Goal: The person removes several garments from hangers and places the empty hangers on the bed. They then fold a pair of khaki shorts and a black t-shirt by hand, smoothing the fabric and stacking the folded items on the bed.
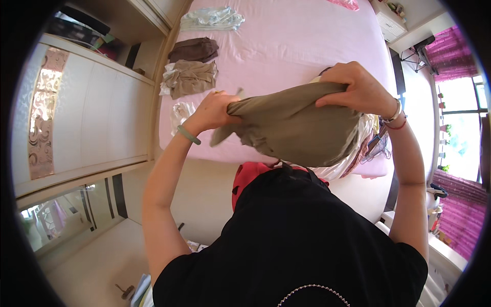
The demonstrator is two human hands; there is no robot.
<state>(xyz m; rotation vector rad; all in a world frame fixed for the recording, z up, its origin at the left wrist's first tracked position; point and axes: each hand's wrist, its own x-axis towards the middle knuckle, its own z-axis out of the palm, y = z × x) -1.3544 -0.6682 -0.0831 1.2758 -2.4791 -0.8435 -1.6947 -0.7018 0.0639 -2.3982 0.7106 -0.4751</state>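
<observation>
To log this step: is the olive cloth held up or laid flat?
Held up: the left hand and right hand grip the olive cloth, which sags between them.

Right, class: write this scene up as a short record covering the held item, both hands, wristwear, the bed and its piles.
Cloth: olive, held up
Left hand: grips its left end
Right hand: grips its right part
Left wrist: green bangle
Bed: pink-covered
Bed's left side, far to near: pale blue pile, dark brown pile, tan pile

White wardrobe (102, 107) left of my left fingers (225, 100); magenta curtains (452, 51), bright window (460, 140) right of my right fingers (337, 74).
</observation>
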